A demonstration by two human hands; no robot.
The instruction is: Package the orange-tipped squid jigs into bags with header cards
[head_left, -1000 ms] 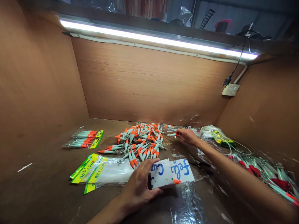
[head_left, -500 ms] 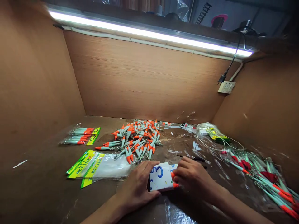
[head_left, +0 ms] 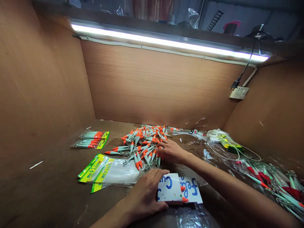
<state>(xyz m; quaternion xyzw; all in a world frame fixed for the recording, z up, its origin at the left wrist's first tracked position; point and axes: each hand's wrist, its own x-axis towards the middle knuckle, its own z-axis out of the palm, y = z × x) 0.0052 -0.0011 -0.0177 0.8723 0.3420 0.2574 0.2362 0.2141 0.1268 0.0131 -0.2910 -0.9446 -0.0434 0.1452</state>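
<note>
My left hand (head_left: 150,193) is wrapped around a white card holder (head_left: 169,186) with blue handwriting, its fingers along the far edge and thumb along the near edge. Orange lure tips (head_left: 185,199) stick out of the holder's right end, over a second white lettered part (head_left: 192,189). My right hand (head_left: 171,151) reaches to the right side of a pile of orange and pale green fishing lures (head_left: 142,144). Its fingers are stretched out, touching the lures there; the thumb is mostly hidden.
Clear bags with yellow-green BCT LURE headers (head_left: 97,169) lie left of the holder. A filled lure packet (head_left: 90,140) sits farther left. More lures, some wrapped, (head_left: 268,180) lie at right, near a white cord (head_left: 249,151). Clear tape (head_left: 192,217) is at the front.
My right hand has left the holder's right end and moved forward and left to the lure pile. My left hand still grips the holder. The camera view has shifted slightly.
</note>
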